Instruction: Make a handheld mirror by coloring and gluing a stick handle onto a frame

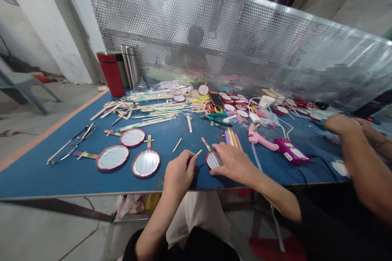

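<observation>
The left hand (179,173) pinches a thin wooden stick (198,153) between thumb and fingertips, just above the blue desk (61,181). The right hand (234,163) lies spread, its fingers pressed down on a round red-rimmed mirror (212,160) at lower centre of the frame, close to the desk's near edge. A striped craft-stick handle (206,144) runs up and to the left from that mirror. Just above the right hand lie about four coloured craft sticks (231,137).

Left of centre are three red-rimmed hand mirrors (132,137), each with a stick handle, and further left is one pair of glasses (72,143). Along the far side, more than a dozen red-rimmed discs (226,97) overlap too much for an exact count, and a long heap of craft sticks (150,110) lies at upper centre. Right of the hands are one pink hot glue gun (260,138), one purple plug-in unit (290,150) and one pair of green-handled pliers (218,120). Three flasks (112,74) stand at upper left. A co-worker's two hands (339,124) rest at the far right.
</observation>
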{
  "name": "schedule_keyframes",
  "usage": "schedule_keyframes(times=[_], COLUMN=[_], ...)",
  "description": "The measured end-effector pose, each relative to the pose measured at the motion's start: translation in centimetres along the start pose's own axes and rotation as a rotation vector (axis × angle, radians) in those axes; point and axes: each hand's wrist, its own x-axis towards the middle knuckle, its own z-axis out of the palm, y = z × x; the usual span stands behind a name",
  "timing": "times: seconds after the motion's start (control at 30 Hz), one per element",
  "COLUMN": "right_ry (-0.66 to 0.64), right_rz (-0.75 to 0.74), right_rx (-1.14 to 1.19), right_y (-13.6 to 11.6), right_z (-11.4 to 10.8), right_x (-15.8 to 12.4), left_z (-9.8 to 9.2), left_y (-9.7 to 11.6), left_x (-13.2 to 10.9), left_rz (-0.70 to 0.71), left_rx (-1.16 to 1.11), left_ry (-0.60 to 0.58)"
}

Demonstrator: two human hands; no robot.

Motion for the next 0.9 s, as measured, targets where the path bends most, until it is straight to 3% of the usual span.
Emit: schedule_keyframes(times=[0.47,0.9], right_ry=[-0.004,0.009], right_rz=[-0.037,-0.021], right_rx=[-0.063,0.071], right_y=[0.2,1.0], right_z=[-0.2,-0.3], right_x=[0.2,-1.1], left_z=[0.1,0.2], left_y=[-0.1,-0.1], left_x=[0.1,0.1], left_rz=[0.009,-0.008], left_rx=[-0.021,-0.012], left_ry=[0.016,0.019])
